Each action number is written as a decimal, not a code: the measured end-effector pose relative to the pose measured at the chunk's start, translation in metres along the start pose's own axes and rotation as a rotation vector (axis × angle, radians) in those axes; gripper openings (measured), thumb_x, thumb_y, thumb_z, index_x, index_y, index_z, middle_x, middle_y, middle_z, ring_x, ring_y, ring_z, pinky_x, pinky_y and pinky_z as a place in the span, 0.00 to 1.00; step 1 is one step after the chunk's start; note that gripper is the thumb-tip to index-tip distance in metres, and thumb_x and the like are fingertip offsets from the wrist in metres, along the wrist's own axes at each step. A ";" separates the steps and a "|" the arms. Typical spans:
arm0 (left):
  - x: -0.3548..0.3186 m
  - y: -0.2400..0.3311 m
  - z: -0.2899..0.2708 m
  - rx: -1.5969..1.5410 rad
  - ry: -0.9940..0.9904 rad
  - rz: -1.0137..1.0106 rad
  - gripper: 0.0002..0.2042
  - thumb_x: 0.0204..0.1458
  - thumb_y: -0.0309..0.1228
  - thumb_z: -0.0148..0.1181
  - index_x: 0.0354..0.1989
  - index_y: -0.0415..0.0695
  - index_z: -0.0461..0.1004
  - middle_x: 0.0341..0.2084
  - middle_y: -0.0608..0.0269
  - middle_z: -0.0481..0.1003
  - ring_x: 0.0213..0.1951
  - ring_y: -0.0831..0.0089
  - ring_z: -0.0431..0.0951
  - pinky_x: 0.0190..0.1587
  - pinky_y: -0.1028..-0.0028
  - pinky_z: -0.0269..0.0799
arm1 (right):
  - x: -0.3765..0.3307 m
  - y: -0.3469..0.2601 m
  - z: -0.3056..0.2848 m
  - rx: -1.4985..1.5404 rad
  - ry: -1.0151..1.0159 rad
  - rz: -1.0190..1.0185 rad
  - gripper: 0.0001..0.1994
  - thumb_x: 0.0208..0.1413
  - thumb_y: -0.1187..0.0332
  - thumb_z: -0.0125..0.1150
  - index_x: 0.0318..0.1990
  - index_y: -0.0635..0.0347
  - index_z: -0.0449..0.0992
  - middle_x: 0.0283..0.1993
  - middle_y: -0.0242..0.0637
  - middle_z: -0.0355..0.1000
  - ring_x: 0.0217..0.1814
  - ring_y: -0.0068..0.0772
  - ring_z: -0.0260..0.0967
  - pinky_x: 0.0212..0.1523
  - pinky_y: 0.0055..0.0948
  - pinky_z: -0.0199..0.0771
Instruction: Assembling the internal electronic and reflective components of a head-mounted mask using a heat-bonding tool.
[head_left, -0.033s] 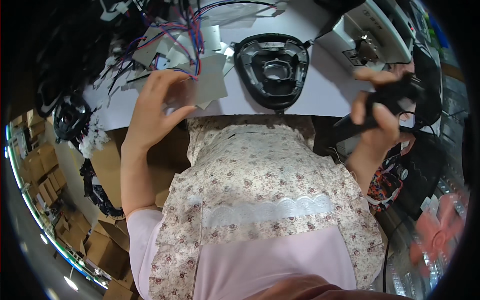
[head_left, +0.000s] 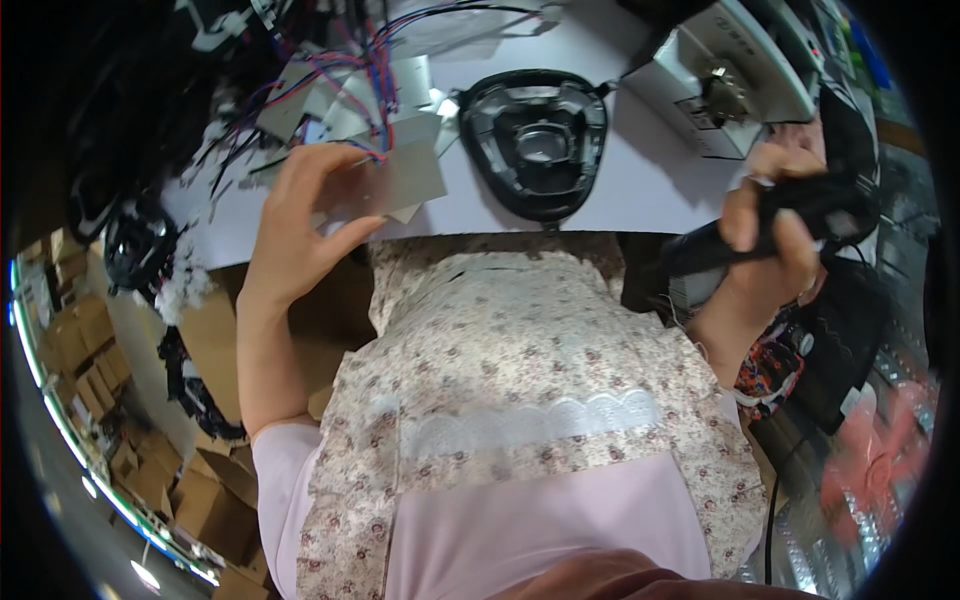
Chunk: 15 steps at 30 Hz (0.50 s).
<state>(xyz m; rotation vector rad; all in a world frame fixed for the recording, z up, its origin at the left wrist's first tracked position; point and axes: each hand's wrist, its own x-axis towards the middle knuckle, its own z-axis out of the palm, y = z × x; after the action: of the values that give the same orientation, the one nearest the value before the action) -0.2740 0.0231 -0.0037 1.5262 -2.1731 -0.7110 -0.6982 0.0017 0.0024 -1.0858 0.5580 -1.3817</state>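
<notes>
The left hand [head_left: 300, 225] pinches a thin grey rectangular metal plate [head_left: 400, 180] by its left edge, thumb below and fingers on top, so the plate stays flat just above the white worktable [head_left: 650, 185]. Red and blue thin wires [head_left: 375, 75] run down to the plate's upper edge, which is probably why it is held steady at the side, away from them. The right hand [head_left: 770, 235] is closed tightly around a black elongated hand tool [head_left: 800, 210], gripping it like a handle near the table's right edge. Between the two hands, a black rounded plastic housing [head_left: 535, 140] lies open-side up on the table. Behind it stands a light grey box-shaped machine [head_left: 730, 85].
</notes>
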 end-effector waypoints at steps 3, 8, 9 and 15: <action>0.010 0.010 0.005 -0.132 0.111 0.029 0.31 0.39 0.29 0.78 0.56 0.41 0.76 0.50 0.59 0.75 0.49 0.66 0.76 0.55 0.68 0.71 | 0.018 -0.033 -0.008 0.031 0.053 -0.352 0.16 0.62 0.64 0.56 0.57 0.52 0.72 0.51 0.43 0.72 0.32 0.30 0.69 0.39 0.35 0.67; 0.049 0.031 0.017 -0.103 0.270 0.230 0.28 0.40 0.30 0.78 0.54 0.43 0.79 0.48 0.58 0.78 0.46 0.65 0.78 0.51 0.69 0.74 | 0.054 -0.052 -0.012 -0.193 0.234 -0.614 0.10 0.61 0.61 0.56 0.49 0.45 0.72 0.43 0.38 0.75 0.29 0.32 0.68 0.38 0.39 0.68; 0.053 0.032 0.018 -0.075 0.288 0.265 0.27 0.41 0.30 0.78 0.54 0.43 0.80 0.48 0.58 0.78 0.46 0.65 0.79 0.51 0.69 0.74 | 0.059 -0.048 -0.007 -0.283 0.265 -0.605 0.10 0.60 0.61 0.57 0.48 0.44 0.72 0.42 0.38 0.75 0.29 0.32 0.68 0.38 0.39 0.68; 0.070 0.034 0.026 -0.057 0.326 0.310 0.26 0.42 0.29 0.78 0.53 0.43 0.81 0.49 0.58 0.78 0.49 0.64 0.79 0.52 0.68 0.75 | 0.080 -0.027 -0.008 -0.533 0.133 -0.690 0.15 0.60 0.71 0.55 0.53 0.62 0.70 0.41 0.52 0.77 0.28 0.35 0.69 0.35 0.42 0.74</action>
<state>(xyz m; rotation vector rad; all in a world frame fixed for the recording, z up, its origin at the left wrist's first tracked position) -0.3376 -0.0286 -0.0022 1.1467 -2.0544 -0.3881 -0.7046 -0.0725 0.0440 -1.7297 0.7062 -1.9730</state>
